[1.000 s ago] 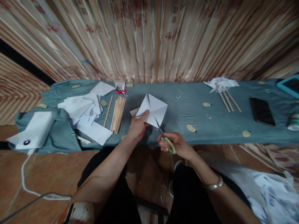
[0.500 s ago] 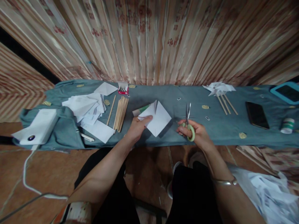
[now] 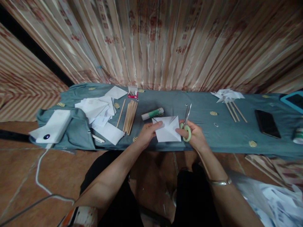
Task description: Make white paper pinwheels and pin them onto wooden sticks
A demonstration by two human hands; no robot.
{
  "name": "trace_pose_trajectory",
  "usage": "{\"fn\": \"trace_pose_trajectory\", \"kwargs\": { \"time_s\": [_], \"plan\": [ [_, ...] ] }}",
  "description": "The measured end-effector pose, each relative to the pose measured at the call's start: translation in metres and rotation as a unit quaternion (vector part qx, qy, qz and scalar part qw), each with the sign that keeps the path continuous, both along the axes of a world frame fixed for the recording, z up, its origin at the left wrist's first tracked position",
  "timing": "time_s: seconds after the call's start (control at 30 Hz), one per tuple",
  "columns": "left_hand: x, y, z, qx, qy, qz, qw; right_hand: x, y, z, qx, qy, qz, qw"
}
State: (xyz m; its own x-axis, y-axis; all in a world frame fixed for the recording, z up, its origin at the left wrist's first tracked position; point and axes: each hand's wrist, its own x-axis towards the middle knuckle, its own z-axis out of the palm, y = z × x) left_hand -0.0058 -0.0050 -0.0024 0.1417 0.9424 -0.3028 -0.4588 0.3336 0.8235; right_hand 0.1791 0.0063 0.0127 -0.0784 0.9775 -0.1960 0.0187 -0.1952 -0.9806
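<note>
Between my hands is a white square of paper (image 3: 167, 132) with cuts running in from its upper corners. My left hand (image 3: 149, 132) pinches its left edge, thumb on top. My right hand (image 3: 193, 134) has the green-handled scissors (image 3: 187, 130) looped on its fingers, blades pointing up and away from the paper. The thumb of that hand rests on the paper's right edge. Just beyond the paper lies a green and white glue stick (image 3: 152, 113). Left of it are a bundle of wooden sticks (image 3: 130, 118) and one loose stick (image 3: 121, 113).
Paper sheets (image 3: 97, 108) are piled at the left, near a white device (image 3: 56, 124) with a cable. A small red box (image 3: 133, 92) holds metal bits. Paper pinwheels (image 3: 227, 95) on sticks and a black phone (image 3: 267, 123) lie at the right. A plastic bag (image 3: 267, 201) sits below.
The paper has turned from a diamond to a square-on position. My right hand, still holding the scissors, has come in to touch its right edge. The view has shifted slightly.
</note>
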Motion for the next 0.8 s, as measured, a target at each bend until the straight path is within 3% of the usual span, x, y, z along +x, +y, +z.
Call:
{"fn": "trace_pose_trajectory", "kwargs": {
  "time_s": [0.13,0.27,0.6,0.8],
  "plan": [
    [0.001,-0.001,0.006,0.029,-0.058,0.012,0.998,-0.014,0.007,-0.005,0.032,0.015,-0.117,0.993],
    [0.005,-0.002,0.005,0.054,-0.015,0.033,0.998,-0.027,0.011,-0.011,0.059,0.036,-0.148,0.986],
    [0.004,0.003,-0.004,0.005,0.045,0.159,0.986,-0.047,0.004,-0.01,0.041,0.064,-0.084,0.994],
    [-0.008,0.013,-0.001,0.038,0.091,0.213,0.972,-0.03,-0.007,-0.016,0.003,0.046,0.055,0.997]
  ]
}}
